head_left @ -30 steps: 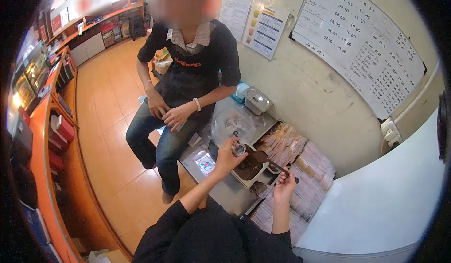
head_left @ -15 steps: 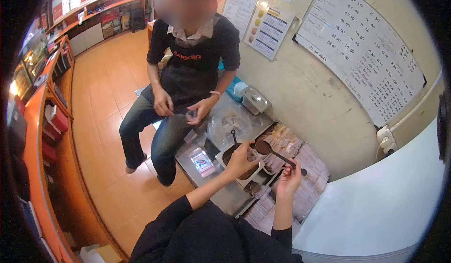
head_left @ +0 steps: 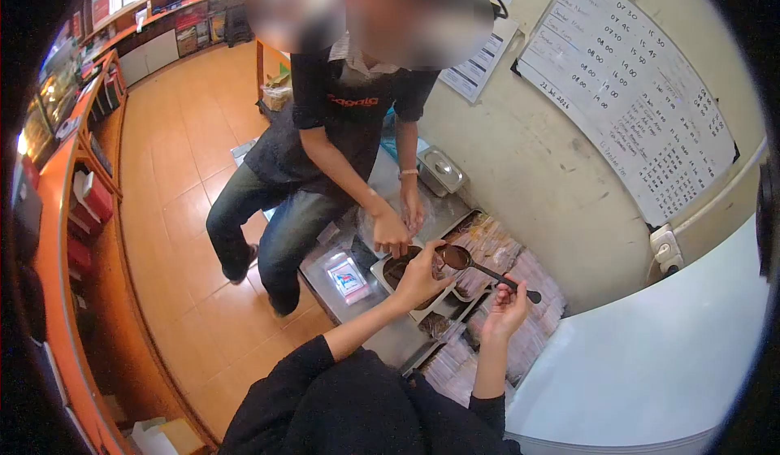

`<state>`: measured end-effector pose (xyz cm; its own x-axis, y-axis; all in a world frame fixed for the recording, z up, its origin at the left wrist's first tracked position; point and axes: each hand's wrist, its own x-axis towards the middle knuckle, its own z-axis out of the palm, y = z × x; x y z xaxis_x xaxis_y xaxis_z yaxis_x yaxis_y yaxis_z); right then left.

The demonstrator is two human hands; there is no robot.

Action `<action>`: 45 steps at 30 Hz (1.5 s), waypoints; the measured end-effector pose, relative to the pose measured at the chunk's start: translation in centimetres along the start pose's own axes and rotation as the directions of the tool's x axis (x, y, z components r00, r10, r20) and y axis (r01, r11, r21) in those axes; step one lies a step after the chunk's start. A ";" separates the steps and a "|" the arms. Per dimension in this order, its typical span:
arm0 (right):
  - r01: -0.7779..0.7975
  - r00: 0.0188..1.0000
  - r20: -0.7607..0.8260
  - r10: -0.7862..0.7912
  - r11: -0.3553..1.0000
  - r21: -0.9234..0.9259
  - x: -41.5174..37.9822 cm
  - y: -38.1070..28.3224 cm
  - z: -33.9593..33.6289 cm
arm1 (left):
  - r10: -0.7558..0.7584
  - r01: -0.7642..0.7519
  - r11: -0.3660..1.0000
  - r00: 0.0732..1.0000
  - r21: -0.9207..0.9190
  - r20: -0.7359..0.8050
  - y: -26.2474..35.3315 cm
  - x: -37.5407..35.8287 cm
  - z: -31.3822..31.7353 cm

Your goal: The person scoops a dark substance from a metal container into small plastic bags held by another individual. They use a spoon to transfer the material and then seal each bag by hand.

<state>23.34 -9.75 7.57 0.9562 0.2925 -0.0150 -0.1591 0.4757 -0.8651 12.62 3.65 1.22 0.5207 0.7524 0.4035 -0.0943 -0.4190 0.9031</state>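
My right hand [head_left: 505, 307] is closed around the handle of a black long-handled scoop [head_left: 486, 271]. Brown contents show in its bowl, which sits right against the fingers of my left hand [head_left: 422, 278]. That hand is closed on a small clear plastic bag [head_left: 443, 270], partly hidden by the fingers. Beneath my left hand is a metal container [head_left: 379, 276] of dark brown stuff. A co-worker's hand [head_left: 393, 234] reaches down at the container's far side; whatever it holds is hard to see.
Many flat clear packets [head_left: 532, 313] lie stacked beside the container. A lidded metal pan [head_left: 441, 171] stands by the wall. A small lit scale or screen [head_left: 348, 279] rests on the metal table [head_left: 370, 325]. The white surface [head_left: 634, 357] is at right, the co-worker [head_left: 349, 138] sits opposite.
The brown heap in the scoop has sunk and its bowl looks tilted toward my left hand. The co-worker has leaned in, moving both hands from the lap to the container and clear bag.
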 end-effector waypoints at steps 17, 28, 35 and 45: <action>0.221 0.975 0.068 -0.213 0.962 -0.158 -0.9 -1.8 1.8 | 0.004 -0.002 0.998 1.000 -0.058 0.021 -0.1 -0.1 0.6; 0.381 0.923 0.178 -0.342 0.876 -0.296 -1.9 -2.8 2.9 | 0.009 -0.010 0.994 1.000 -0.107 -0.008 -0.1 -0.1 1.0; 0.482 0.873 0.271 -0.405 0.803 -0.352 -2.5 -3.4 3.3 | -0.008 0.010 0.992 1.000 -0.127 0.016 0.4 0.0 0.8; 0.579 0.804 0.413 -0.428 0.720 -0.382 -3.3 -3.3 3.5 | -0.061 0.062 0.992 0.998 -0.114 0.014 1.1 -0.1 0.5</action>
<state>19.90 -9.40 12.25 0.7354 0.3742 0.5649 0.5333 0.1948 -0.8232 12.89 2.84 2.10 0.5370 0.7694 0.3460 -0.1577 -0.3113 0.9371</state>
